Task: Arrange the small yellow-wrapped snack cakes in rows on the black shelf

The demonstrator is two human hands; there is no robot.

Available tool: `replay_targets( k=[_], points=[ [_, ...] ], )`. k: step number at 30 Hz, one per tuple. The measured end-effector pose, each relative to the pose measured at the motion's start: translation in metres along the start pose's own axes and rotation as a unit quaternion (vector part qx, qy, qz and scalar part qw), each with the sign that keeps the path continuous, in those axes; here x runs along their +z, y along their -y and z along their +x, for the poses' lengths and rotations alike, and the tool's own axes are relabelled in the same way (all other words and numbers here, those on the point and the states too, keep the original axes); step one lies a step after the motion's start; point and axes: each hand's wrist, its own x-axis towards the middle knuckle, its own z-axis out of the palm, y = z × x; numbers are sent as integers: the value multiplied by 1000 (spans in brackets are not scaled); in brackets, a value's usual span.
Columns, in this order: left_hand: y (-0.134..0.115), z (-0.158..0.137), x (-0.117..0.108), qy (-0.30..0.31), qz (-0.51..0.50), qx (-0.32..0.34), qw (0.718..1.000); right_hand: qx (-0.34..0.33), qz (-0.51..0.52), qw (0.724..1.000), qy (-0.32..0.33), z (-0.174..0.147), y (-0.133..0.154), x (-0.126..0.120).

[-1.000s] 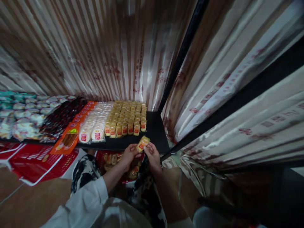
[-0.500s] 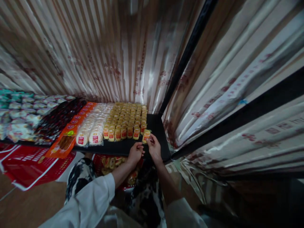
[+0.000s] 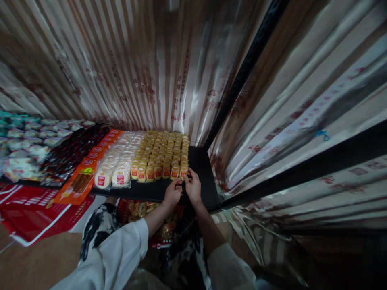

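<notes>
At the right end of the front row stands a small yellow snack packet (image 3: 183, 170) with a red label. My right hand (image 3: 193, 186) pinches its right edge between thumb and fingers. Close beside it, my left hand (image 3: 173, 194) is closed, fingers curled near the packet's base; whether anything is in them is hidden. Rows of matching yellow packets (image 3: 163, 151) fill the shelf to the left and behind. More yellow packets lie in a red bag (image 3: 123, 207) under the shelf edge, partly covered by my left forearm.
Left along the black shelf (image 3: 201, 161) lie round white packaged cakes (image 3: 121, 177), an orange snack pack (image 3: 81, 183), dark wrapped packets (image 3: 72, 149) and white packets (image 3: 24, 165). A striped plastic sheet (image 3: 145, 72) hangs behind and black frame bars (image 3: 242, 76) stand right. A red bag (image 3: 39, 217) hangs below left.
My right hand has moved the yellow packet slightly left and back, from in front of the rows to the row's right end. My left hand stays close by. The view has shifted slightly.
</notes>
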Motion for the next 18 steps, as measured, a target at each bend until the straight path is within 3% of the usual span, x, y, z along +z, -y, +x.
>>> replay_targets(
  k=[6,11,18],
  points=[
    [11,12,-4,-4,6,33,999,-19,-3,1000,-1,-1,3,2],
    [11,13,-5,29,4,60,998,-22,-11,1000,-6,-1,3,4],
    [9,13,-4,36,1,40,999,-26,1,1000,-7,-1,1,4]
  ],
)
